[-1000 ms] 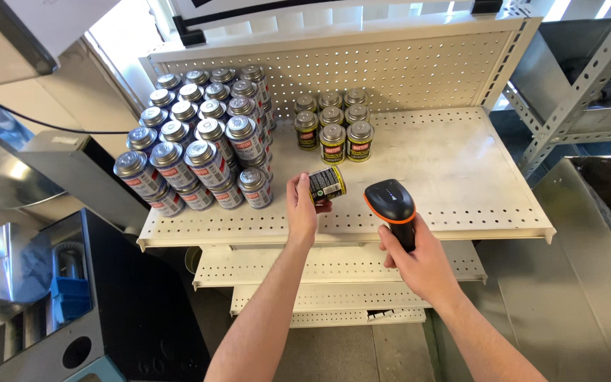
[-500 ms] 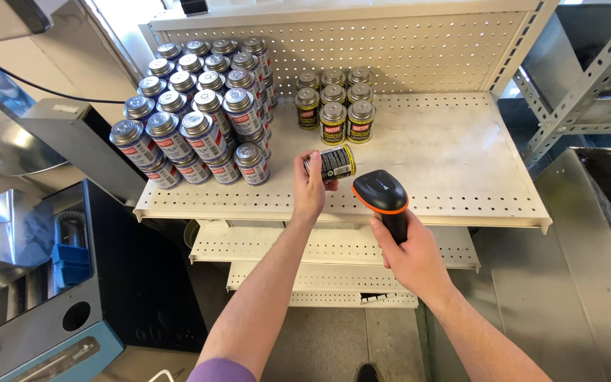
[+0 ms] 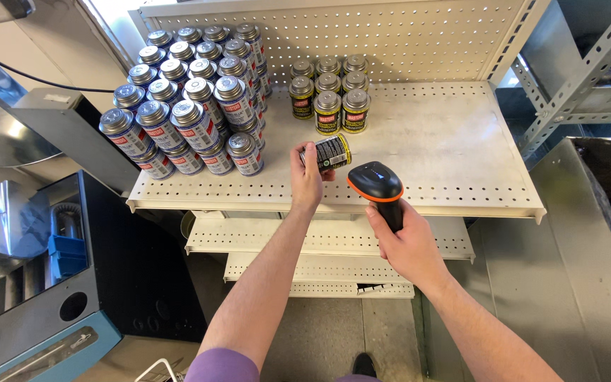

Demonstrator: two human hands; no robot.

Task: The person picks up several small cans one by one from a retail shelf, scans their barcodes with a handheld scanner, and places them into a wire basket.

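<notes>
Place: we take this for a shop or stockroom.
Shelving: we see a cream pegboard shelf [image 3: 461,141] on metal racking [image 3: 574,78].
Stock: stacked cans [image 3: 185,99] in rows.
Tool: a handheld scanner [image 3: 376,184].

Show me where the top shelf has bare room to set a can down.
The top shelf is bare right of the yellow-labelled cans, out to its right edge. A strip along the front edge is free too. The left side is crowded with stacked red-labelled cans. The left hand holds a can; the right hand a scanner.
</notes>
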